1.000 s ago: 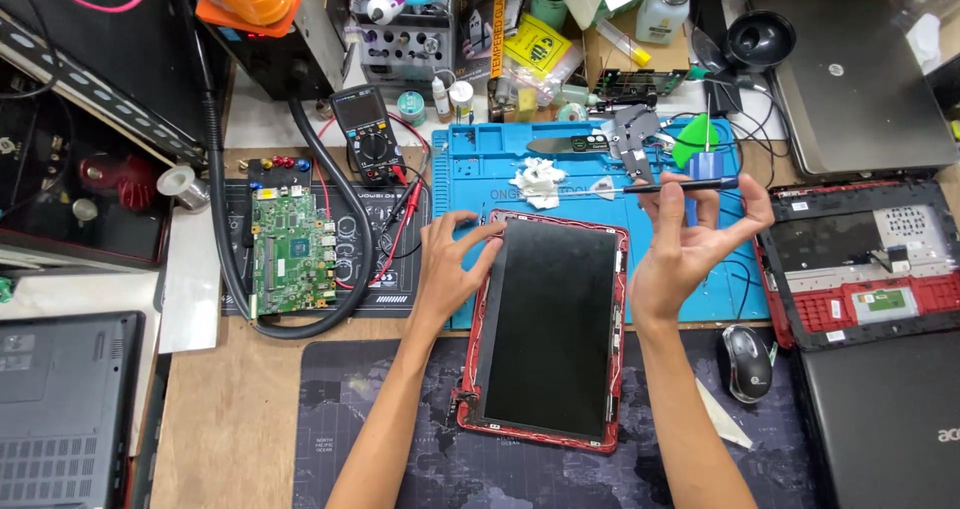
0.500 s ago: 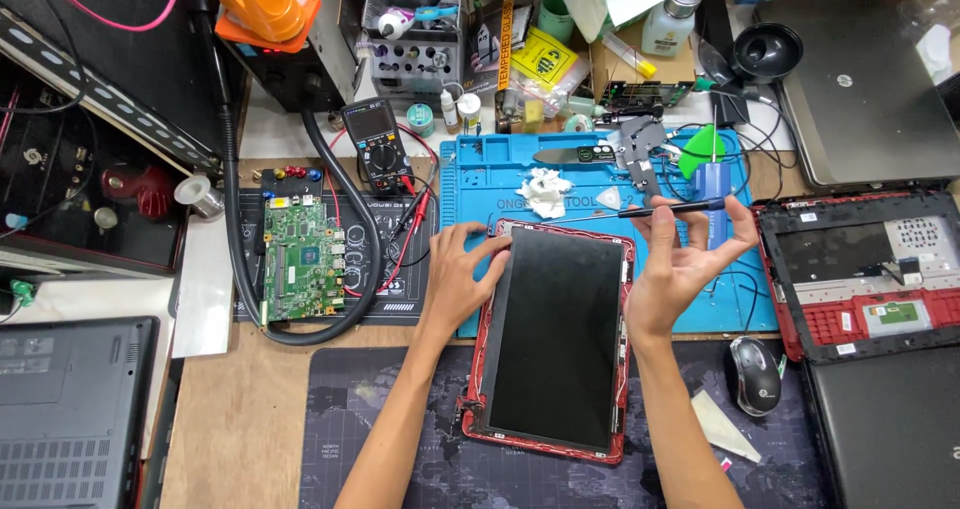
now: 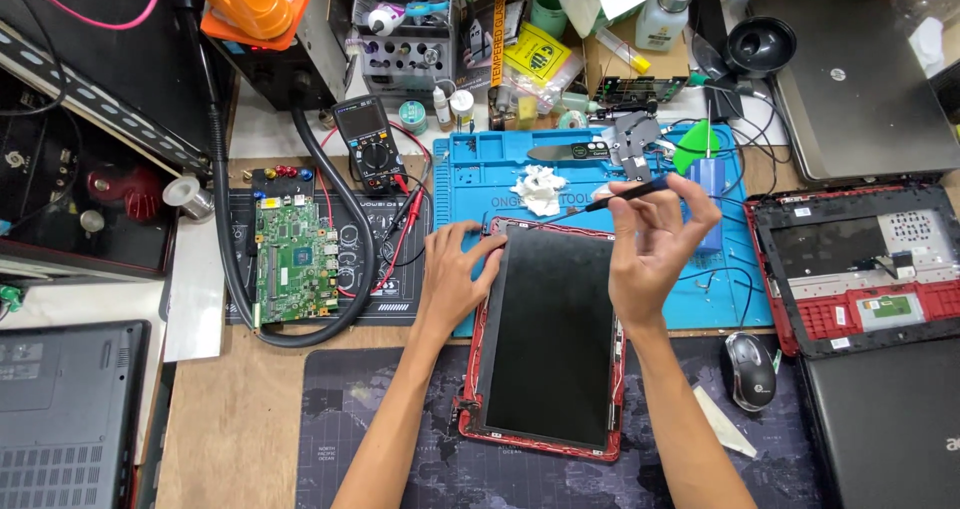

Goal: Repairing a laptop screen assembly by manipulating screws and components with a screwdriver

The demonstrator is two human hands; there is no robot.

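Pinching a thin black tool (image 3: 628, 191), the right hand (image 3: 650, 249) is hovering over the red screen frame (image 3: 548, 339) holding a dark panel, while the left hand (image 3: 455, 274) is pressing flat, fingers spread.

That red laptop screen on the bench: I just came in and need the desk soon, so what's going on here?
A person is working on a laptop display panel in a red lid frame, lying across the blue repair mat. The left hand presses on the panel's upper left edge. The right hand holds a thin black tool near the top edge. A red laptop base lies open nearby.
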